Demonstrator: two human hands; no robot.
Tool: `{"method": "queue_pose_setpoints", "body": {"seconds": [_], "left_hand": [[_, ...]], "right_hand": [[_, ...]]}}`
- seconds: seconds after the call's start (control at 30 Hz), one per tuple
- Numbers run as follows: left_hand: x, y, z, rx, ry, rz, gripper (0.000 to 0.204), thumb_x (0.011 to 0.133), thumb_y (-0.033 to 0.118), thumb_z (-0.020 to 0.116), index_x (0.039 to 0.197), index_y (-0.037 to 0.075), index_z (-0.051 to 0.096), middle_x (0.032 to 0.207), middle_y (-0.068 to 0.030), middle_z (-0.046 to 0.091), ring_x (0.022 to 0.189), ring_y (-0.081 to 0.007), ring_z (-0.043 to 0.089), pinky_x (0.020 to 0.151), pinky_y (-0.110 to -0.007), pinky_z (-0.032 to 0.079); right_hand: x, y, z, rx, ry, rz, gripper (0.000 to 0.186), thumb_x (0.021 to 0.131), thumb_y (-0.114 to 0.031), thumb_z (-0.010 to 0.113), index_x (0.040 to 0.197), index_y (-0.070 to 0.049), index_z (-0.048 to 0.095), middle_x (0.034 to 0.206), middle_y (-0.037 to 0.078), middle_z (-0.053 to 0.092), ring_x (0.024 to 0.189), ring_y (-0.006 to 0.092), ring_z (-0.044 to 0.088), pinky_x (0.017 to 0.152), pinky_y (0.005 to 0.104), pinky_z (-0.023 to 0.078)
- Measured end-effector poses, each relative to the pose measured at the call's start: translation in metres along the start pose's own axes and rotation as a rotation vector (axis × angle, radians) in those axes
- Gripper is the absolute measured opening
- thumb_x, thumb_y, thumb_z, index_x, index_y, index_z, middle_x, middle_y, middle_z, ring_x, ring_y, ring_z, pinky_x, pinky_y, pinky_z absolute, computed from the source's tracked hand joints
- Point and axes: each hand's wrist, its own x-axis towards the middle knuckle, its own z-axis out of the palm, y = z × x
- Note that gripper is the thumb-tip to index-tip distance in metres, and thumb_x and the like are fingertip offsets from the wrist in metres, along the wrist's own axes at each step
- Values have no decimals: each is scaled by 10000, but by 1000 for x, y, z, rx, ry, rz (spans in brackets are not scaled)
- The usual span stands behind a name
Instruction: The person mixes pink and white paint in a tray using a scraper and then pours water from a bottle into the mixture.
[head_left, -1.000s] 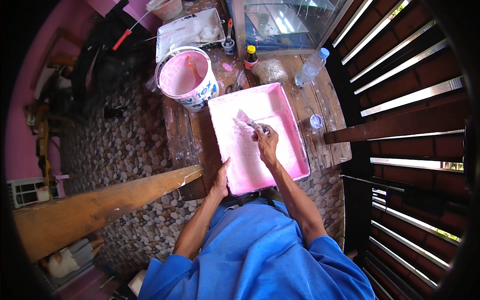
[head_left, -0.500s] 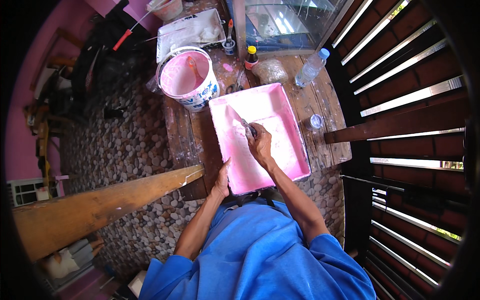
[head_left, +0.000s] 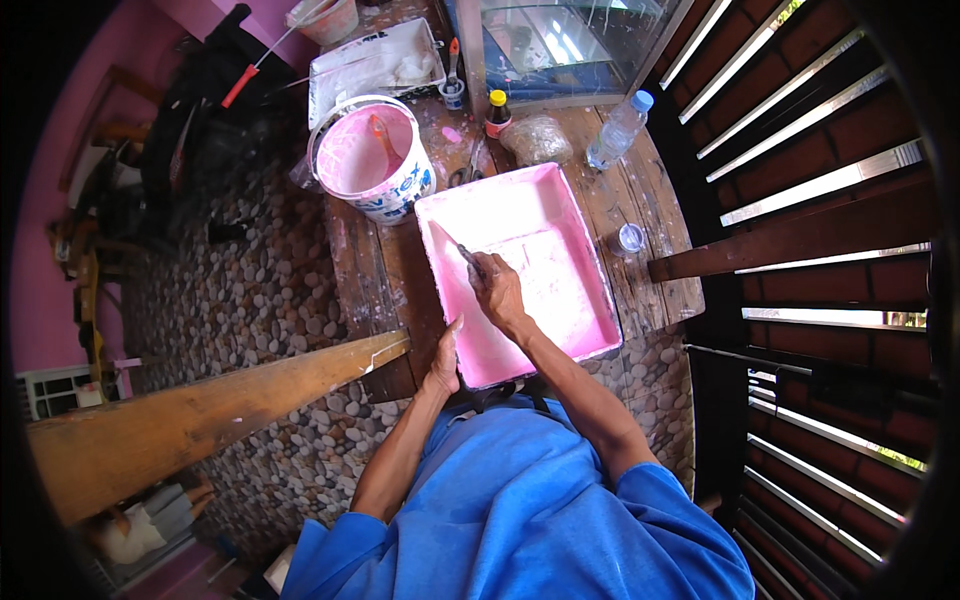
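A pink-coated paint tray (head_left: 598, 290) sits at the near edge of the wooden table, close against my body. My left hand (head_left: 446, 360) grips its left wall near the close corner, with the fingers partly hidden below the rim. Inside the tray, my right hand (head_left: 499, 292) is closed around the dark handle of a putty knife (head_left: 467, 254). The pale blade points away and to the left, at the inner left wall; its edge blends into the pink paint. Wet pink paint covers the tray's floor and walls.
Beyond the tray stand a paint bucket (head_left: 405, 192) with a brush (head_left: 383, 140) inside, a small dark bottle (head_left: 497, 115), a clear plastic bag (head_left: 538, 141) and a water bottle (head_left: 620, 130). A small cup (head_left: 629, 239) is at right. A wooden beam (head_left: 220, 405) juts in from the left.
My right hand has moved left and slightly toward me with the putty knife, closer to the tray's left wall. My left hand keeps its grip on the tray.
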Motion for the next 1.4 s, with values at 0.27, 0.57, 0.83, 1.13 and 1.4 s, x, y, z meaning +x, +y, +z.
{"method": "queue_pose_setpoints", "body": {"seconds": [0.27,0.57,0.83,1.13,1.4], "left_hand": [[6,-4,-5,-125,-98,-24,564,907,420,546,1296,16,485,1241,-70,574,1117,-174,552,987,-314,413],[9,-8,-4,-129,-124,-4,587,897,428,558,1299,8,474,1241,-89,574,1111,-197,564,977,-344,433],[5,-6,-3,12,-49,0,541,890,388,571,1255,-8,515,1190,-82,597,1072,-187,575,939,-323,443],[13,-13,-23,279,80,116,509,855,336,584,1114,-102,602,1170,-165,605,1045,-223,581,915,-316,440],[14,-26,-14,523,197,304,463,901,318,488,1083,-89,615,1082,-130,643,971,-181,603,880,-300,450]], "right_hand": [[-14,24,-48,-35,211,109,229,837,-63,644,1034,53,616,834,181,646,687,252,627,642,330,497],[-27,52,-62,78,324,464,213,907,-151,583,1015,28,619,651,58,575,550,117,541,497,273,425],[-22,45,-83,100,395,458,248,906,-195,592,1042,11,622,656,56,593,577,130,594,524,283,460],[-43,57,-92,-84,366,404,231,877,-156,589,1035,10,618,752,123,605,643,200,592,593,338,464],[-39,59,-108,-332,209,292,286,801,-93,631,1059,24,587,853,225,630,713,384,615,658,447,480]]}}
